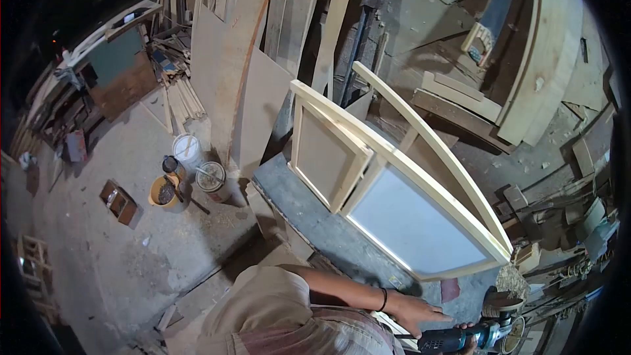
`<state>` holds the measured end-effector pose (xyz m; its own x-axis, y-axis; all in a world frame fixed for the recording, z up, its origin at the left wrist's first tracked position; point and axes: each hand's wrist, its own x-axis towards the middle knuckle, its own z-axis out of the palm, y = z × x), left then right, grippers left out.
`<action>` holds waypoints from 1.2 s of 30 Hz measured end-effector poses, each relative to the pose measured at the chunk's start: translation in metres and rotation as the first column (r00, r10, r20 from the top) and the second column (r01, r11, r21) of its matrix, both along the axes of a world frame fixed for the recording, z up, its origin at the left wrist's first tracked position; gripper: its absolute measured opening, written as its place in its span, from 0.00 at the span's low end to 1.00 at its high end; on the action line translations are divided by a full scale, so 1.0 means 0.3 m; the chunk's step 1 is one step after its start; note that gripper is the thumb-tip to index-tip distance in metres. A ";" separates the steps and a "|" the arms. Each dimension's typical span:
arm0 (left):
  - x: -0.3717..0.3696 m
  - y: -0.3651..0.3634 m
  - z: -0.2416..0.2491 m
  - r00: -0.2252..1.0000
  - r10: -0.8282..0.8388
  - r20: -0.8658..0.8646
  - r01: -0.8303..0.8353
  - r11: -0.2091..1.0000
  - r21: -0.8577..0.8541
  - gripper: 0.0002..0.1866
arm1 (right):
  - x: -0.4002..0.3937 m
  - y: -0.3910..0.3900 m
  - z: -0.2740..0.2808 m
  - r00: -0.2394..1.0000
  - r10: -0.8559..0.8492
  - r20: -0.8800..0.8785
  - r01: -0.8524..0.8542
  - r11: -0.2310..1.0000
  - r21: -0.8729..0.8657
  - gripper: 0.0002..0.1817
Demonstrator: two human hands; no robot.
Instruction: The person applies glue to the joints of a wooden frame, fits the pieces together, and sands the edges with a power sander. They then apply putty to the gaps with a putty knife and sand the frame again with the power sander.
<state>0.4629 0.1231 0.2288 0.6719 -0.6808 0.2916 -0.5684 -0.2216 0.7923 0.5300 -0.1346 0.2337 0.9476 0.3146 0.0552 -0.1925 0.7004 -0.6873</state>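
Note:
My left hand (pixel 414 311), a dark band at its wrist, reaches over the rear of an angle grinder (pixel 444 340) with its fingers stretched out. Wrapped round the grinder's body, my right hand (pixel 469 343) shows only in part at the bottom edge. A round brown disc (pixel 506 303) sits at the tool's head. Beyond my hands a pale wooden frame (pixel 394 158) stands on a grey workbench (pixel 315 223). It holds a whitish panel (pixel 414 223) and a smaller beige panel (pixel 325 151). A dark red scrap (pixel 450 290) lies by the frame's near corner.
Boards (pixel 253 72) lean behind the bench. A handsaw (pixel 490 26) rests at upper right near a long plank (pixel 552 52). On the floor are a yellow bucket (pixel 158 192), a white bucket (pixel 187 146) and a wooden tool box (pixel 118 202). Offcuts lie along the right.

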 end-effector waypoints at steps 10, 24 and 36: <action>-0.112 0.180 -0.026 0.984 -0.175 -0.038 0.175 0.985 -0.004 0.59 | -0.179 0.248 0.071 0.997 -0.074 -0.009 0.073 0.997 -0.027 0.26; -0.500 0.189 0.094 0.929 -0.259 -0.263 0.092 0.852 -0.515 0.56 | -0.613 0.490 0.261 0.950 -0.309 0.038 0.312 0.940 -0.138 0.33; -0.487 0.835 0.334 0.990 0.139 0.036 -0.129 0.969 -0.210 0.35 | -0.544 0.919 0.504 0.905 -0.322 0.278 0.425 0.714 -0.557 0.35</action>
<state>0.3168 0.3735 0.3289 0.7340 -0.5070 0.4518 -0.5845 -0.1330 0.8004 0.3666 0.1410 0.3849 0.9903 -0.0461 0.1312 0.1363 0.1347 -0.9815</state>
